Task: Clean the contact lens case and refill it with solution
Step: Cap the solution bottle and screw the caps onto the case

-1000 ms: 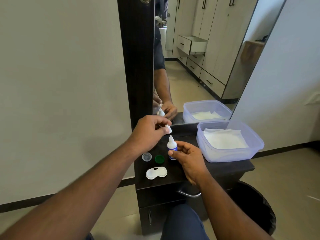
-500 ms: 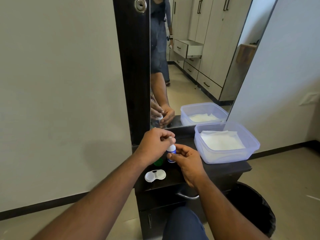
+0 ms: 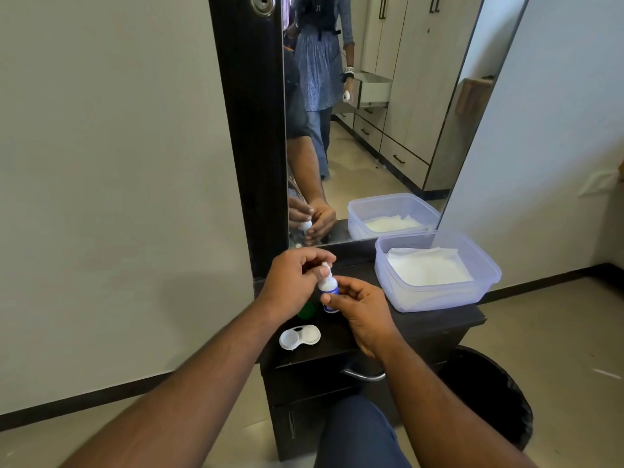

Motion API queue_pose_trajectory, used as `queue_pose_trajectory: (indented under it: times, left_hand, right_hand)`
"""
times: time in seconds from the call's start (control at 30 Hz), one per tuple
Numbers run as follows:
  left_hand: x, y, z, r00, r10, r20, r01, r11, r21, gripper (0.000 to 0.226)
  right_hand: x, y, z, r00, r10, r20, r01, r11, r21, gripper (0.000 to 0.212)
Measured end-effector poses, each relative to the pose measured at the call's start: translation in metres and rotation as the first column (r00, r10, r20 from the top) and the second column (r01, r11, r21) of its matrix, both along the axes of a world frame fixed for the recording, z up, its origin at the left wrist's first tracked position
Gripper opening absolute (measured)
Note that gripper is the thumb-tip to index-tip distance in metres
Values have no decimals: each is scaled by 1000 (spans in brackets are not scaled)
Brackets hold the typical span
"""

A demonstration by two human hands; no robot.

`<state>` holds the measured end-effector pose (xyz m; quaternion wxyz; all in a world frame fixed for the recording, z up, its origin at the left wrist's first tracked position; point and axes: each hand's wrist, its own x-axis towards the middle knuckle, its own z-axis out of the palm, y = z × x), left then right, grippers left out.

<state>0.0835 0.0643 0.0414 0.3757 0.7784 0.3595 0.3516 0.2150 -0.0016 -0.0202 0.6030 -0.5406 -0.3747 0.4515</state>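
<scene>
1. Nearest the camera, a knee in dark blue trousers (image 3: 358,434) sat before the dark table (image 3: 439,327); a round black bin (image 3: 489,396) stood on the floor to the right, just beside the table's drawer front with its metal handle (image 3: 363,374).
2. On the near left part of the table lay the white contact lens case (image 3: 300,337), both wells open and facing up, apart from both hands.
3. Just behind the case, a green cap (image 3: 306,311) showed partly from under the left wrist.
4. Above the middle of the table, the right hand (image 3: 358,309) gripped the small white solution bottle (image 3: 328,288) with a blue label, thumb and fingers curled round its body; the bottle stood roughly upright.
5. The left hand (image 3: 292,282) pinched the white cap (image 3: 326,266) at the bottle's tip between thumb and fingers; whether the cap was fully seated I could not tell.
6. Farther right stood a clear plastic tub (image 3: 486,285) with white tissue (image 3: 427,268) inside.
7. Behind all rose the mirror (image 3: 388,130) in its dark frame; it reflected the hands, the tub, wardrobe drawers, and a second person standing.
</scene>
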Motion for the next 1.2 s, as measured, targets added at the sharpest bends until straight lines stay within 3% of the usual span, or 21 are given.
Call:
queue_pose_trajectory:
  times: [0.17,0.27,0.37,0.47,0.53,0.63,0.7,0.87,0.97,1.07,1.2]
  left_hand:
    - [3,-1,2,995,99,2,-99,994,46,9]
    - [7,-4,0,986,168,-1,-167,983,76,17]
    - [8,-3,3,995,98,-14,-97,994,47,11]
    - [3,2,6,998,-23,-53,22,999,-26,46]
    - [-1,5,5,999,51,-17,-52,998,-33,54]
    - [-3,3,5,980,194,39,-195,981,15,26]
    - [0,-3,5,984,175,38,-176,984,23,13]
    - [2,-2,9,994,8,-110,-8,1000,1,15]
    - [-3,5,17,995,-93,-45,87,989,-120,33]
    - [-2,0,17,998,48,39,-42,991,-125,18]
    - [5,-7,10,989,101,-106,-99,995,20,19]
  right_hand:
    - [0,-1,1,1000,-1,-5,1,1000,0,38]
    - [0,-2,2,1000,6,-7,-6,1000,6,39]
    - [0,-2,0,1000,5,-3,-5,1000,20,37]
    - [1,-2,-1,1000,-6,-19,7,999,32,39]
    - [1,-2,0,999,-22,-23,23,999,34,41]
    - [1,-1,-1,1000,-9,-16,10,999,35,42]
    - [1,-1,-1,1000,6,-10,-6,999,32,41]
    - [2,-4,-2,1000,7,-8,-7,999,53,39]
    - [2,-1,-6,999,-39,-20,41,997,65,43]
    - [2,0,-7,999,-40,-8,41,997,61,43]
    - [2,0,-6,1000,7,14,-8,997,71,38]
